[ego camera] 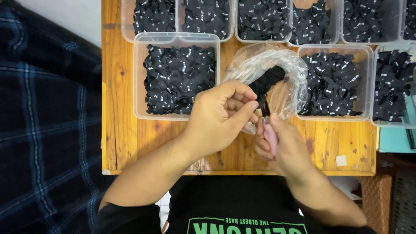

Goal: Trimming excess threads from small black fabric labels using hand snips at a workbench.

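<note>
Far left: dark plaid cloth (39,130) beside the wooden bench (125,143), pale floor strip above it. Bench planks orange-brown, worn, with a small white scrap (341,160) near the right front edge. Clear plastic tubs (175,76) full of small black fabric labels stand in two rows along the back; teal surface at far right.

Left hand (223,115) over bench centre, fingers curled together, thumb and forefinger pinched on the lower end of a strip of black labels (269,82). The strip's long axis runs diagonally, low end at the pinch, upper end pointing up-right into a crumpled clear plastic bag (284,65) lying between the tubs.

Right hand (284,145) just right of and below the left, touching it, clamped around a pink-handled tool (271,138); its dark tip points up, meeting the strip just below the left fingertips. Tool type unclear.
</note>
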